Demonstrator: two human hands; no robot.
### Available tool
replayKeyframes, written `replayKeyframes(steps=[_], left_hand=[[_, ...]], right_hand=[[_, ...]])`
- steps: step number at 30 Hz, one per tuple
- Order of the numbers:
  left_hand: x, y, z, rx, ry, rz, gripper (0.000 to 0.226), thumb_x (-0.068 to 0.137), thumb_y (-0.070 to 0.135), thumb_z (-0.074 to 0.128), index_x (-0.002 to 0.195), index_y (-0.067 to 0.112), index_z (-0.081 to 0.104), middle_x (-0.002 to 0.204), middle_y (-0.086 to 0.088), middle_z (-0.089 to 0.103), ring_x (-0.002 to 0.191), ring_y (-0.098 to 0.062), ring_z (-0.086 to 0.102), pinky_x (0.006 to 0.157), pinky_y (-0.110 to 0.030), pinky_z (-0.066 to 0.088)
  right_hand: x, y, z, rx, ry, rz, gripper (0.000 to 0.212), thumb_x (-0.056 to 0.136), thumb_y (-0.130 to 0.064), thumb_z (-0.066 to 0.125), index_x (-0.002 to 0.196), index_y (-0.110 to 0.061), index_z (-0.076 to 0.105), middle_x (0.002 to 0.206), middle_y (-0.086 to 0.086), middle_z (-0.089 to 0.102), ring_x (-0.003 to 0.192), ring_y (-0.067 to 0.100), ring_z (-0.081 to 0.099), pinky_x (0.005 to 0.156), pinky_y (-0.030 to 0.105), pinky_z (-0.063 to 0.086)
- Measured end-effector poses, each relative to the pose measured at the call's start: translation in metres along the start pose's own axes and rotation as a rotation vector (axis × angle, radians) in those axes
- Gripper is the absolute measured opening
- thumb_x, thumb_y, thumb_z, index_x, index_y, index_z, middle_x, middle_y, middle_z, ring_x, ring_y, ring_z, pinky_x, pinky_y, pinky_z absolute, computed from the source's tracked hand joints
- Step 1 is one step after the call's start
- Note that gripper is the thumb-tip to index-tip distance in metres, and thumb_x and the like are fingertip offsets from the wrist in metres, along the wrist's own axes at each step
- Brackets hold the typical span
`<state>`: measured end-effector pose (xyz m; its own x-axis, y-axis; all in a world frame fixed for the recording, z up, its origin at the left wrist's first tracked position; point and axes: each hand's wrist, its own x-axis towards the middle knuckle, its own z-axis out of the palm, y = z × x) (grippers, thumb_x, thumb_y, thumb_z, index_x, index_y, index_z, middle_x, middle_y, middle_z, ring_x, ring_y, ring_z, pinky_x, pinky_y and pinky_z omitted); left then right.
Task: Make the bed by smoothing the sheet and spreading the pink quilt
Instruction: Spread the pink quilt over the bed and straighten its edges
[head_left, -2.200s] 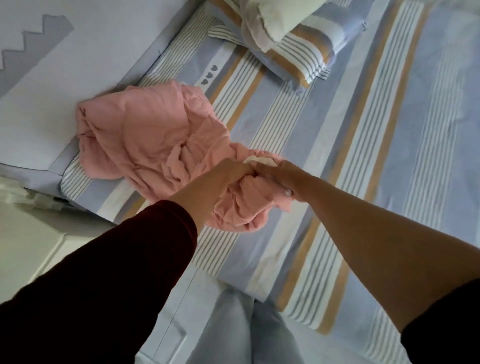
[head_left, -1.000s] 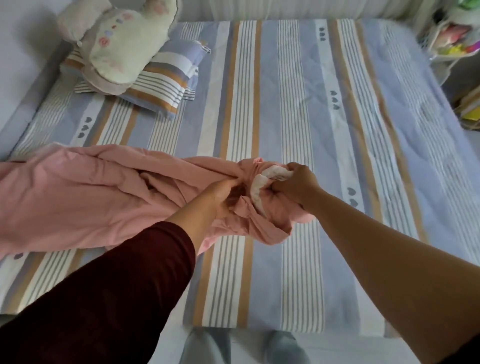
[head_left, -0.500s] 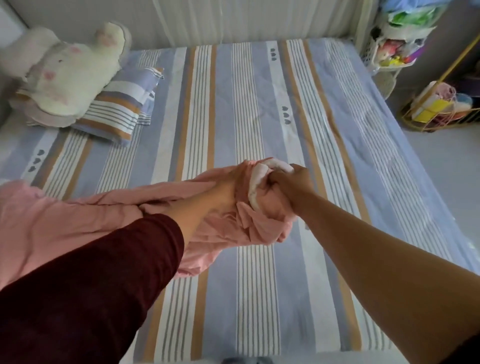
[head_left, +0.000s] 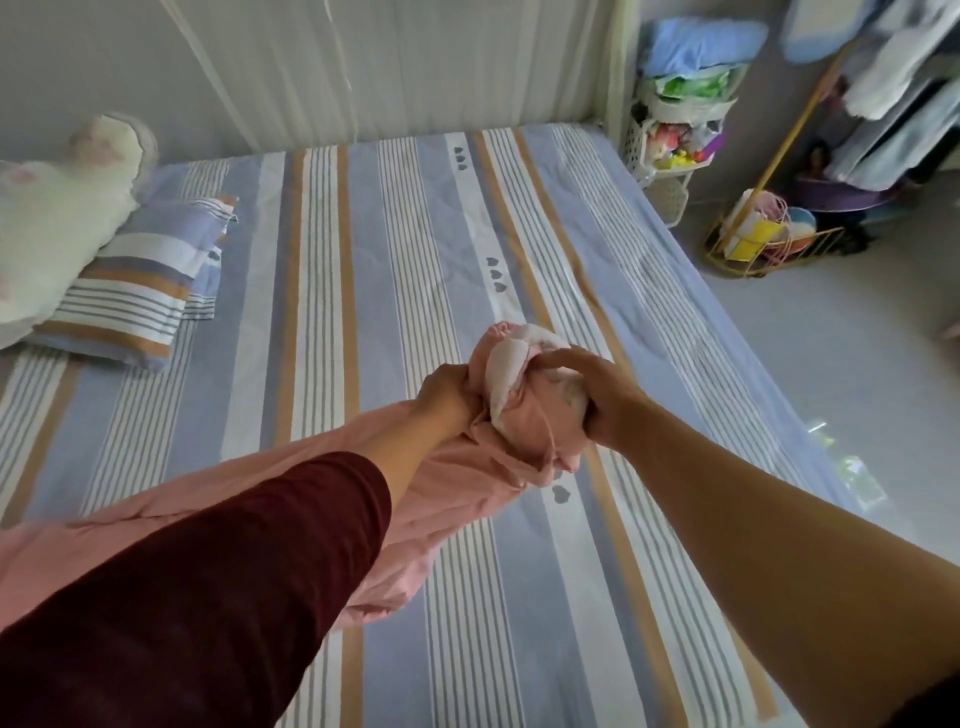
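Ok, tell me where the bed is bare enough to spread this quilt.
Bare: striped sheet from the pillow to the right edge. Crowded: far-left corner, pillow and plush toy; quilt bunched along the near-left side.

Far left: blue-and-tan striped pillow (head_left: 140, 291), cream plush cushion (head_left: 52, 234) resting on it. White pleated curtain (head_left: 415, 67) along far wall. Far right: white plastic basket shelf (head_left: 675, 135), gold wire basket (head_left: 769, 249), hanging clothes (head_left: 893, 93).

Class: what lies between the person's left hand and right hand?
In the head view, the bunched end of the pink quilt fills the gap; the left hand and right hand both grip it.
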<state>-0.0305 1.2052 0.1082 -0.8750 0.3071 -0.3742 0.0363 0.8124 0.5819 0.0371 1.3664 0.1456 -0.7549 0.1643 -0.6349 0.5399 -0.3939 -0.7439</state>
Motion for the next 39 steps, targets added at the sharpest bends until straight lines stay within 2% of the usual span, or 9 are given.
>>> replayKeyframes(steps=[2,6,11,13,16,21,26,29,39], left_hand=[[0.005,0.008,-0.003,-0.108,0.027,-0.055,0.027,0.093,0.017,0.043,0.068,0.014,0.051,0.076,-0.001,0.058,0.081,-0.021,0.055,0.070,-0.027,0.037],[0.019,0.031,-0.021,-0.395,0.015,-0.075,0.024,0.093,0.019,0.045,0.090,0.006,0.065,0.088,-0.010,0.067,0.082,-0.024,0.062,0.074,-0.033,0.050],[0.036,0.062,-0.047,-0.724,-0.142,-0.016,0.024,0.095,0.021,0.053,0.078,0.009,0.065,0.062,-0.005,0.067,0.056,-0.016,0.062,0.055,-0.025,0.049],[0.038,0.076,-0.052,-0.763,-0.171,-0.003,0.026,0.093,0.009,0.053,0.068,0.012,0.060,0.047,0.002,0.059,0.044,-0.010,0.054,0.044,-0.018,0.043],[0.046,0.087,-0.056,-0.789,-0.181,-0.017,0.022,0.086,0.002,0.056,0.067,0.012,0.060,0.053,-0.001,0.057,0.054,-0.013,0.053,0.051,-0.020,0.046],[0.076,0.099,-0.051,-0.628,-0.036,-0.145,0.014,0.079,0.000,0.060,0.072,0.013,0.061,0.053,0.000,0.061,0.047,-0.011,0.056,0.052,-0.023,0.047],[0.112,0.120,0.012,-0.478,0.092,-0.218,0.013,0.094,0.015,0.048,0.093,0.010,0.060,0.082,-0.013,0.070,0.069,-0.026,0.068,0.074,-0.036,0.059],[0.129,0.153,0.056,-0.483,0.104,-0.247,0.016,0.095,0.018,0.045,0.092,0.013,0.060,0.081,-0.015,0.072,0.074,-0.029,0.070,0.075,-0.039,0.059],[0.162,0.280,0.174,-0.054,-0.066,0.086,0.030,0.086,0.010,0.064,0.112,-0.003,0.058,0.114,-0.019,0.062,0.105,-0.034,0.059,0.086,-0.033,0.048]], right_hand=[[0.009,0.002,-0.018,0.253,0.054,0.023,0.019,0.083,-0.020,0.064,0.095,-0.005,0.064,0.097,0.014,0.067,0.079,0.017,0.068,0.074,0.026,0.052],[0.027,0.031,-0.049,0.082,0.350,0.130,0.023,0.098,-0.003,0.037,0.094,-0.007,0.059,0.097,0.015,0.062,0.071,0.018,0.063,0.058,0.027,0.047],[0.051,0.059,-0.041,-0.248,0.182,0.226,0.051,0.089,0.000,0.058,0.132,-0.026,0.049,0.119,0.000,0.060,0.086,0.017,0.060,0.060,0.026,0.048],[0.060,0.055,-0.032,-0.404,0.079,0.125,0.046,0.087,-0.002,0.059,0.124,-0.028,0.050,0.114,-0.003,0.058,0.084,0.012,0.055,0.064,0.025,0.048],[0.072,0.048,-0.022,-0.613,-0.005,0.001,0.013,0.092,-0.014,0.046,0.096,-0.022,0.056,0.086,-0.002,0.058,0.070,0.008,0.047,0.061,0.022,0.046],[0.089,0.038,-0.068,-0.529,0.184,-0.089,0.014,0.093,-0.019,0.052,0.095,-0.014,0.064,0.086,0.004,0.064,0.075,0.016,0.057,0.060,0.025,0.043],[0.104,0.026,-0.135,-0.470,0.435,-0.122,0.019,0.093,-0.018,0.046,0.098,-0.005,0.060,0.088,0.011,0.062,0.087,0.031,0.059,0.074,0.037,0.046],[0.112,0.021,-0.173,-0.396,0.569,-0.150,0.017,0.097,-0.016,0.043,0.099,-0.005,0.056,0.085,0.007,0.057,0.082,0.027,0.056,0.064,0.029,0.033],[0.077,-0.011,-0.362,-0.346,1.104,-0.158,0.022,0.096,-0.024,0.042,0.091,-0.007,0.055,0.083,0.013,0.057,0.081,0.033,0.052,0.072,0.035,0.037]])
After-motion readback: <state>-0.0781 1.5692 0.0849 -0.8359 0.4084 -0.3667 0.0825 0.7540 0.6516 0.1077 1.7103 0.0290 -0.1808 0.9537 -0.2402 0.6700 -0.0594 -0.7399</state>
